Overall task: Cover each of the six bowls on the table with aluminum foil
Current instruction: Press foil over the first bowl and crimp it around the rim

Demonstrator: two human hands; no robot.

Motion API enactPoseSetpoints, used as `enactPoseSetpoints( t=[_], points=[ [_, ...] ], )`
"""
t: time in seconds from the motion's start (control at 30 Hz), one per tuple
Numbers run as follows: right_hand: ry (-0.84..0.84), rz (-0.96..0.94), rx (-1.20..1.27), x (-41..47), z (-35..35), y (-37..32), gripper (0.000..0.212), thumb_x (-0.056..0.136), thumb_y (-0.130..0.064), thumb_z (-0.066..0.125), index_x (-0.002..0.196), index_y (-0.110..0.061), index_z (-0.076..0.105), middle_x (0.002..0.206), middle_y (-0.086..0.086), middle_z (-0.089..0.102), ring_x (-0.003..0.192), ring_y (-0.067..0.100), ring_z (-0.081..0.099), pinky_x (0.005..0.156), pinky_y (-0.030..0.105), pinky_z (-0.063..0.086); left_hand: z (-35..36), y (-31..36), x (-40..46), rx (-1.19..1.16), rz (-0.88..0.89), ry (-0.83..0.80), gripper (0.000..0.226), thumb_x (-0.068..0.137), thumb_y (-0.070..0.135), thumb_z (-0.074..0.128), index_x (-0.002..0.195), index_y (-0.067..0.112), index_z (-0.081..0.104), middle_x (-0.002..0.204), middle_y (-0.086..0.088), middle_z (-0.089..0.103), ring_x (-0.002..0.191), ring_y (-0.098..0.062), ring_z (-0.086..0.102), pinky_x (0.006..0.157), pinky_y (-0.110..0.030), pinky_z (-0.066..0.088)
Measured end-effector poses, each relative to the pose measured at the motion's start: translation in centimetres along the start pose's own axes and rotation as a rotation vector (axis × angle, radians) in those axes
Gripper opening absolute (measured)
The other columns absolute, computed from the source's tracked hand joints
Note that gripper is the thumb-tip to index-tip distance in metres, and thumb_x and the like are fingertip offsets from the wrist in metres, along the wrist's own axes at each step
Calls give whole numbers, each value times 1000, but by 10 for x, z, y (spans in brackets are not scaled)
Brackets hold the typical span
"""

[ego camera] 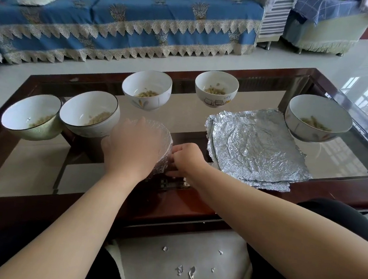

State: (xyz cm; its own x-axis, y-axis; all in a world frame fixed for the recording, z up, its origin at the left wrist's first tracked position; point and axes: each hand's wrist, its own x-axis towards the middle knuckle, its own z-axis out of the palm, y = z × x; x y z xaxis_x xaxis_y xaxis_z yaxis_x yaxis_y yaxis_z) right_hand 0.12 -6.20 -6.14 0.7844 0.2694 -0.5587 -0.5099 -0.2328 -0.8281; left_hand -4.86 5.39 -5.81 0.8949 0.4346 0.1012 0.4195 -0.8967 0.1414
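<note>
The left hand (135,147) lies spread on the foil-covered bowl (164,146), probably to hold it steady. The right hand (186,160), beside it, pinches the foil edge against the bowl's side. Spare foil sheets (255,147) wait just right of this hand. Five open bowls (147,89) stand beyond the hands. One carries small writing, unreadable.

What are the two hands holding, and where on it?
Both hold the foil-covered bowl. The left hand presses flat on the foil over its top; the right hand pinches the foil at the bowl's right side, below the rim.
</note>
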Motion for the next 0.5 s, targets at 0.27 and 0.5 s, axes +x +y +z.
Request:
enactPoseSetpoints(
  t=[0.27, 0.5],
  points=[
    [-82, -57, 52, -29, -10, 4, 26, 101, -12, 33, 102, -6, 59, 98, 8, 57, 82, 20, 57, 73, 38, 52, 0, 0, 1, 9, -3, 15, 74, 95, 63, 8, 156, 23, 22, 160, -14, 25, 147, -33, 19, 113, -53, 21],
    [54, -314, -120, -34, 7, 18, 38, 94, -39, 38, 77, -7, 48, 65, 3, 46, 60, 17, 41, 60, 36, 42, -1, 1, 1, -14, -19, 4, 70, 98, 61, 15, 156, 22, 22, 161, -14, 23, 148, -32, 17, 114, -52, 19]
  ],
)
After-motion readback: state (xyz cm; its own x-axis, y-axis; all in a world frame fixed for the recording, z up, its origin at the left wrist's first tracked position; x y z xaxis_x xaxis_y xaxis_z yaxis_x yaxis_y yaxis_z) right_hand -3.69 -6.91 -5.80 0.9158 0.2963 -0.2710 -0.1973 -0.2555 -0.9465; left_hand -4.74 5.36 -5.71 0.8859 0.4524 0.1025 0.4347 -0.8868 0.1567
